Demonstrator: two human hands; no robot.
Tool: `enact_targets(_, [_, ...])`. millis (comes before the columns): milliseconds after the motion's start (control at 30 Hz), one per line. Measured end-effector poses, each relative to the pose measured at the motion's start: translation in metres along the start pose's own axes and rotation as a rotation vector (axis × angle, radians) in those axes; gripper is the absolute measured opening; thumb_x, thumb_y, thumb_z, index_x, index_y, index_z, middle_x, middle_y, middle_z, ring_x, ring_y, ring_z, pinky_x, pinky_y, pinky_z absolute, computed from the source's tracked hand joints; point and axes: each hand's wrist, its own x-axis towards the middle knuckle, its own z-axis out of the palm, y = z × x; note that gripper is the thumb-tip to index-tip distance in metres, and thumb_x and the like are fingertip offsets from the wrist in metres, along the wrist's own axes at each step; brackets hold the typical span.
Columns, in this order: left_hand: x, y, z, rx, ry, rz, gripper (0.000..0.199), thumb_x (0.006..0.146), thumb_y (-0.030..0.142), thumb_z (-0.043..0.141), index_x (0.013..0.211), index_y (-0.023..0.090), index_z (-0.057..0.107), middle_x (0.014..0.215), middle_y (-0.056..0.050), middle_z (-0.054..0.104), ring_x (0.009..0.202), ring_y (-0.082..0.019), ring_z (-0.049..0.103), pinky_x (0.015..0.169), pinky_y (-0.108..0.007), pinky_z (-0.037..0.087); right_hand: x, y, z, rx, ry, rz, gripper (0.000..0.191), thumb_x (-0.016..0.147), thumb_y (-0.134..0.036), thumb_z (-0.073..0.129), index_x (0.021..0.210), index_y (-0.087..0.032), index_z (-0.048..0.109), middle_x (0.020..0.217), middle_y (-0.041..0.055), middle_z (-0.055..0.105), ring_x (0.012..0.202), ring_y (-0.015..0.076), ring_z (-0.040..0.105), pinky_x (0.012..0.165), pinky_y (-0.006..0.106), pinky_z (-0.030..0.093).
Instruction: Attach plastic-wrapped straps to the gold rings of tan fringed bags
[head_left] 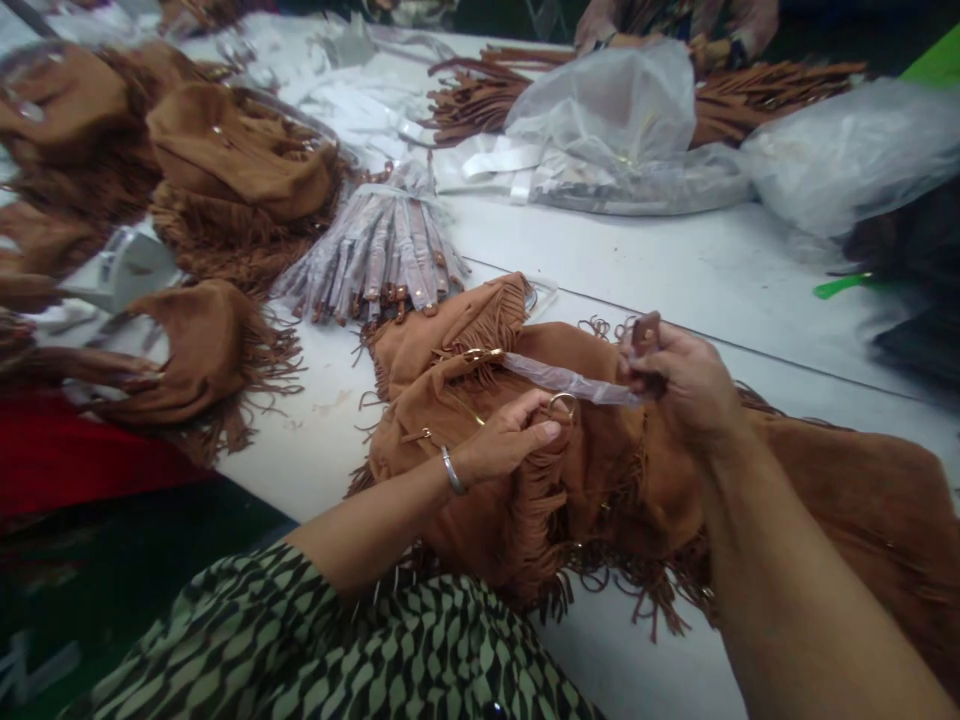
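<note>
A brown fringed suede bag point(442, 400) lies on the white table in front of me. My left hand point(514, 435), with a silver bangle at the wrist, pinches the bag's edge by a gold ring point(562, 404). A strap wrapped in clear plastic point(574, 382) runs from gold hardware on the bag to my right hand point(679, 380). That hand is closed round the strap's brown end point(646, 335). More brown fringed suede point(847, 470) spreads under and beyond my right forearm.
Plastic-wrapped straps point(390, 245) fan out behind the bag. Several brown fringed bags point(240, 150) lie at the left, one near another person's hand point(112, 370). Clear plastic bags point(607, 110) and brown strips point(480, 95) lie at the back, before a person's arms point(750, 25).
</note>
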Motion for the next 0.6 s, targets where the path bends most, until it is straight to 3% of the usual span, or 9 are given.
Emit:
enact_targets(100, [-0.030, 0.010, -0.029, -0.267, 0.053, -0.011, 0.032, 0.082, 0.040, 0.060, 0.104, 0.016, 0.058, 0.107, -0.005, 0.059, 0.100, -0.016, 0.053, 0.093, -0.028, 0.038, -0.020, 0.000, 0.014, -0.103, -0.054, 0.022, 0.011, 0.065, -0.011, 0.055, 0.073, -0.019, 0.055, 0.066, -0.0024, 0.054, 0.055, 0.0085, 0.045, 0.047, 0.020, 0.030])
enact_targets(200, [-0.055, 0.019, -0.045, -0.388, 0.068, 0.016, 0.033, 0.080, 0.040, 0.063, 0.103, 0.016, 0.061, 0.110, -0.007, 0.060, 0.105, -0.017, 0.052, 0.098, -0.030, 0.035, -0.040, -0.001, 0.044, -0.136, -0.108, 0.041, 0.008, 0.065, -0.015, 0.060, 0.066, -0.019, 0.054, 0.065, -0.0030, 0.052, 0.057, 0.0083, 0.044, 0.048, 0.019, 0.032])
enact_targets(300, [-0.074, 0.026, -0.052, -0.400, 0.096, 0.085, 0.030, 0.082, 0.037, 0.063, 0.103, 0.017, 0.061, 0.108, -0.008, 0.061, 0.106, -0.017, 0.052, 0.099, -0.030, 0.034, -0.058, -0.005, 0.078, -0.097, -0.152, 0.067, 0.013, 0.067, -0.024, 0.067, 0.065, -0.018, 0.055, 0.062, -0.0039, 0.049, 0.054, 0.0072, 0.040, 0.046, 0.017, 0.032])
enact_targets(467, [-0.097, 0.035, -0.059, -0.407, 0.120, 0.076, 0.033, 0.082, 0.034, 0.059, 0.109, 0.015, 0.054, 0.109, -0.008, 0.057, 0.102, -0.018, 0.052, 0.092, -0.030, 0.038, -0.071, -0.012, 0.121, 0.090, -0.032, 0.178, 0.017, 0.059, -0.025, 0.074, 0.067, -0.017, 0.061, 0.051, -0.0058, 0.046, 0.043, 0.0050, 0.037, 0.041, 0.016, 0.028])
enact_targets(600, [-0.107, 0.038, -0.061, -0.260, 0.131, 0.109, 0.040, 0.084, 0.032, 0.052, 0.120, 0.015, 0.045, 0.119, -0.008, 0.052, 0.113, -0.020, 0.048, 0.100, -0.033, 0.035, -0.075, -0.023, 0.148, -0.010, -0.078, 0.240, 0.022, 0.060, -0.031, 0.078, 0.070, -0.017, 0.065, 0.051, -0.0043, 0.050, 0.042, 0.0058, 0.038, 0.039, 0.017, 0.027])
